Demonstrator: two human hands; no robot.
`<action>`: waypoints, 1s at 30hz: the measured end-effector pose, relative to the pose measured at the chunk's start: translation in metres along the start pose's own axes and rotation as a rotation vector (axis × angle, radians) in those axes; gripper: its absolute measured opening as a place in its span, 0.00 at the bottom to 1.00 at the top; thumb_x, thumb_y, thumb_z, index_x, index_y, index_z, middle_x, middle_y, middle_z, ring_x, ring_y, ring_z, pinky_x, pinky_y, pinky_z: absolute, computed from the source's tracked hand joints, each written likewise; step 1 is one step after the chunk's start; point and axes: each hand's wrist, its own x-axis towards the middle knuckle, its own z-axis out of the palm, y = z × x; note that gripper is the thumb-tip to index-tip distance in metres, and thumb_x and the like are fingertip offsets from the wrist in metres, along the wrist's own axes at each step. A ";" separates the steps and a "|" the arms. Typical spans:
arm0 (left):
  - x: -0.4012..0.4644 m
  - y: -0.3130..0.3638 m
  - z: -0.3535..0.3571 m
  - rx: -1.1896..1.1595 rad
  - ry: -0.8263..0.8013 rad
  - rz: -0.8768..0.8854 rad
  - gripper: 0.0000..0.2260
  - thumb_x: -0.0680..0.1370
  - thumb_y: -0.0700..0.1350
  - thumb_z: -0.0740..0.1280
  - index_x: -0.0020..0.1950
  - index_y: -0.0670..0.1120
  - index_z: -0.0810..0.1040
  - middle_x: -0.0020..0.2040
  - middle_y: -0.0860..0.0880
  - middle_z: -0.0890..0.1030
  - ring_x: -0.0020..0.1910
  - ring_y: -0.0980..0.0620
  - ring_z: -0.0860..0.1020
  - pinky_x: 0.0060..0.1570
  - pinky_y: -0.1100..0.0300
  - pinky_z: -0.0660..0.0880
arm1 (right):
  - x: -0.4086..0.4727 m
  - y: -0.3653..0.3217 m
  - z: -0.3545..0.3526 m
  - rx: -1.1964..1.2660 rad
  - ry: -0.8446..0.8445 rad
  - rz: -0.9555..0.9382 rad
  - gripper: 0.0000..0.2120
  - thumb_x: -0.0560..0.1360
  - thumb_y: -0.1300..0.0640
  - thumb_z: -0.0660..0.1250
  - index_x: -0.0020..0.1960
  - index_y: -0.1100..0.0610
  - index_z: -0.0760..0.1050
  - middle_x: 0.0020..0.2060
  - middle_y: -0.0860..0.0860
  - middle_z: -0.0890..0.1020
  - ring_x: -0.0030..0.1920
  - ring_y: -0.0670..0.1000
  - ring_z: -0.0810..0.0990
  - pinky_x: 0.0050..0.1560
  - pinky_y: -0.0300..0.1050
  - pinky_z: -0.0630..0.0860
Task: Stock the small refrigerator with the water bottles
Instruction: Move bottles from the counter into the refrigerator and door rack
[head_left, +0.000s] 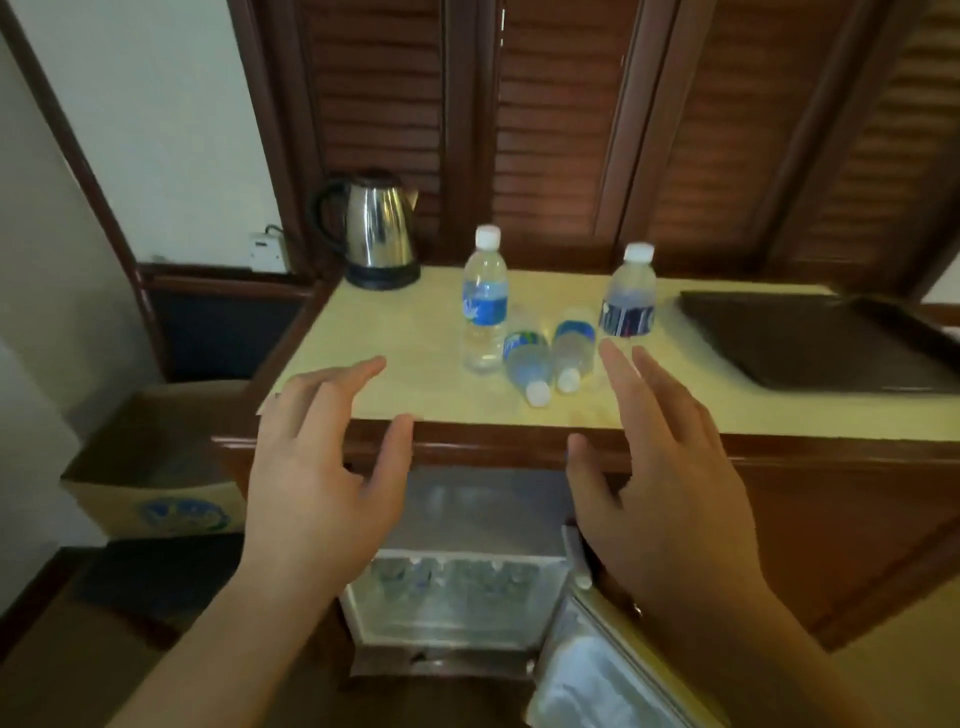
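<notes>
Both hands (322, 467) open, short of bottles (545, 358).

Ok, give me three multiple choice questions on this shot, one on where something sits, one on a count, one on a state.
1. Where does the shiny steel electric kettle stand?
A. back left corner of the cream countertop
B. inside the fridge
C. on the dark tray

2. How many clear plastic water bottles are on the countertop?
A. two
B. four
C. six

3. How is the small refrigerator's door?
A. closed
B. missing
C. open

Answers: 1 A, the kettle stands by the wall socket. 2 B, two stand upright and two lie down. 3 C, the door swings out to the right, showing the shelf. Left hand and right hand hold nothing.
</notes>
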 end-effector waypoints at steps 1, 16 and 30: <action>0.017 0.008 -0.005 -0.023 -0.004 -0.014 0.24 0.78 0.50 0.73 0.74 0.50 0.74 0.66 0.51 0.75 0.64 0.50 0.76 0.62 0.48 0.77 | 0.016 -0.002 -0.012 -0.008 0.008 0.021 0.35 0.79 0.42 0.64 0.81 0.40 0.51 0.79 0.47 0.62 0.77 0.50 0.62 0.68 0.48 0.70; 0.248 0.010 0.131 0.020 -0.518 0.038 0.28 0.82 0.63 0.64 0.81 0.62 0.63 0.71 0.49 0.78 0.67 0.46 0.77 0.64 0.51 0.75 | 0.136 0.005 0.103 -0.098 -0.405 0.461 0.23 0.80 0.42 0.64 0.70 0.51 0.64 0.51 0.51 0.83 0.51 0.54 0.83 0.42 0.47 0.77; 0.191 -0.001 0.041 -0.155 -0.384 0.038 0.18 0.76 0.63 0.69 0.58 0.53 0.82 0.48 0.55 0.84 0.45 0.59 0.81 0.43 0.66 0.74 | 0.082 -0.002 0.057 0.229 0.282 0.221 0.12 0.75 0.53 0.72 0.57 0.55 0.80 0.48 0.47 0.77 0.41 0.45 0.79 0.38 0.34 0.77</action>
